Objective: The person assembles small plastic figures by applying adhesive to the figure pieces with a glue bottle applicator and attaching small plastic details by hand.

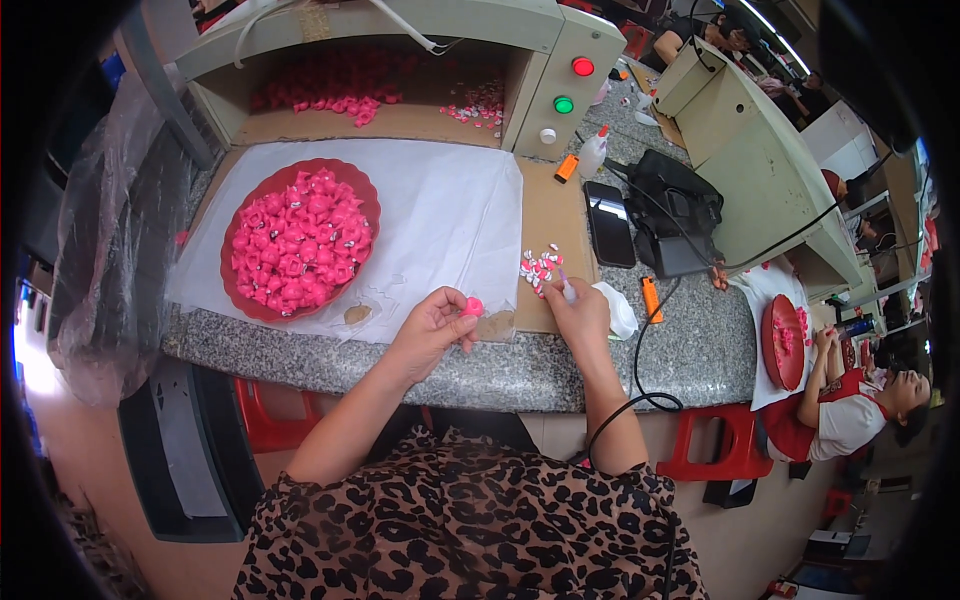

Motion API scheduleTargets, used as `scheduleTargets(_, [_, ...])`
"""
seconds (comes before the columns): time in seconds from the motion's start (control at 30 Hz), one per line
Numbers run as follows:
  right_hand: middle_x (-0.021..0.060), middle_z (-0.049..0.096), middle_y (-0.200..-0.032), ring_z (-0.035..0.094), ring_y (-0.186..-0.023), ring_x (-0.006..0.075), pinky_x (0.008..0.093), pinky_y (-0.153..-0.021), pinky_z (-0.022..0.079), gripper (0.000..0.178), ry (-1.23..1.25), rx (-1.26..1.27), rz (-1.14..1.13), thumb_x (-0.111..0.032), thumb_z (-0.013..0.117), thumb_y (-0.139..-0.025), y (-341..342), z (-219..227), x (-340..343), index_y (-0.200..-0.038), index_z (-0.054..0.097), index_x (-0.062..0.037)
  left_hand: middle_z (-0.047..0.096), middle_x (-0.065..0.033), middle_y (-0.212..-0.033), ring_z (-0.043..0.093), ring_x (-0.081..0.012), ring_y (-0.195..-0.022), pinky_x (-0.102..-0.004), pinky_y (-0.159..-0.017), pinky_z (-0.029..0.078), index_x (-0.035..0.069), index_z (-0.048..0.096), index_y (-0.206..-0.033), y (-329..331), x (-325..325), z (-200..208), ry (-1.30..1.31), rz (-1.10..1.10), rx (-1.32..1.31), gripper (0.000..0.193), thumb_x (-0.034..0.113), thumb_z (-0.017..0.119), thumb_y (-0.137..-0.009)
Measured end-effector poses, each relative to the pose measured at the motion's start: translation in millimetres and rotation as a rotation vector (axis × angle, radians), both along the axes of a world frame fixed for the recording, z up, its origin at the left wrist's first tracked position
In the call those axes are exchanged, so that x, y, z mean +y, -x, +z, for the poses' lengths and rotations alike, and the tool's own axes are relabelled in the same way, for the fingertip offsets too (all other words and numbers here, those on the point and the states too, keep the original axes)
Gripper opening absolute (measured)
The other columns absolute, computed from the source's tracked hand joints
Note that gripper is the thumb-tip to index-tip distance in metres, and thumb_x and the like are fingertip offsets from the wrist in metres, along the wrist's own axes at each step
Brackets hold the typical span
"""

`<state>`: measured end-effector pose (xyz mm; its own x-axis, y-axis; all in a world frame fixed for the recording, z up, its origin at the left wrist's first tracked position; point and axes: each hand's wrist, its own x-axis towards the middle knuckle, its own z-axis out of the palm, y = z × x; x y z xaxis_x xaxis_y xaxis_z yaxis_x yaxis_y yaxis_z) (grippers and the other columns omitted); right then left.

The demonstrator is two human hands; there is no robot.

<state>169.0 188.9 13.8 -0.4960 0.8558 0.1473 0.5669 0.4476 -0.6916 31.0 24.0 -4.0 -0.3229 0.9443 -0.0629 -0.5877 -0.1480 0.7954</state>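
My left hand (pixel 436 328) pinches a small bright pink moulded piece (pixel 473 307) between thumb and fingertips, above the bench's front edge. My right hand (pixel 580 318) is closed on a thin pale pointed tool (pixel 567 287); its exact kind is too small to tell. The tool's tip is beside a little heap of pink-and-white bits (pixel 540 265) on brown cardboard. A white rounded item (pixel 618 311) sits against the right side of that hand, partly hidden. Left of my hands, a red scalloped bowl (pixel 372 190) is heaped with pink pieces (pixel 297 240).
Behind stands a cream box-like machine (pixel 560 75) with more pink pieces inside. To the right are a black phone (pixel 609 225), a black bag (pixel 675 205), a squeeze bottle (pixel 593 153), orange lighters (pixel 652 299) and a black cable (pixel 640 398). A co-worker (pixel 850 415) sits farther right by another red bowl (pixel 785 345).
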Motion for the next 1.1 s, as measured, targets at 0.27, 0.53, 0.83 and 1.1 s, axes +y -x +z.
scheduleTargets(0.27, [0.0144, 0.059, -0.062, 0.058, -0.059, 0.0279, 0.0345, -0.054, 0.044, 0.019, 0.125, 0.043, 0.013, -0.024, 0.062, -0.069, -11, 0, 4, -0.073, 0.062, -0.0045, 0.051, -0.0062, -0.084, 0.052, -0.0113, -0.068, -0.0224, -0.056, 0.044, 0.004, 0.044, -0.088, 0, 1, 1, -0.013, -0.004, -0.006, 0.012, 0.006, 0.054, -0.080])
scheduleTargets(0.53, [0.0164, 0.059, -0.066, 0.058, -0.064, 0.0299, 0.0359, -0.060, 0.045, 0.021, 0.021, -0.223, 0.205, -0.024, 0.063, -0.068, -6, 17, 4, -0.077, 0.063, -0.0049, 0.052, -0.0064, -0.082, 0.053, -0.0120, -0.069, -0.0229, -0.058, 0.045, 0.000, 0.046, -0.095, -1, 0, 3, -0.004, 0.046, -0.021, 0.018, 0.006, 0.054, -0.080])
scheduleTargets(0.83, [0.0164, 0.059, -0.067, 0.058, -0.064, 0.0291, 0.0341, -0.060, 0.045, 0.018, 0.163, -0.094, 0.310, -0.020, 0.063, -0.068, -13, 7, 11, -0.075, 0.062, -0.0033, 0.053, -0.0063, -0.088, 0.054, -0.0119, -0.072, -0.0231, -0.063, 0.046, -0.002, 0.046, -0.109, 0, 0, -1, 0.011, -0.005, 0.001, 0.031, 0.007, 0.055, -0.080])
scheduleTargets(1.1, [0.0090, 0.059, -0.063, 0.056, -0.056, 0.0171, 0.0271, -0.053, 0.044, 0.017, 0.432, 0.098, 0.244, -0.016, 0.065, -0.069, -7, 11, -9, -0.076, 0.060, -0.0013, 0.053, -0.0075, -0.087, 0.055, -0.0132, -0.072, -0.0238, -0.062, 0.048, -0.002, 0.046, -0.101, -1, 2, -2, 0.025, 0.032, 0.042, 0.024, 0.008, 0.054, -0.080])
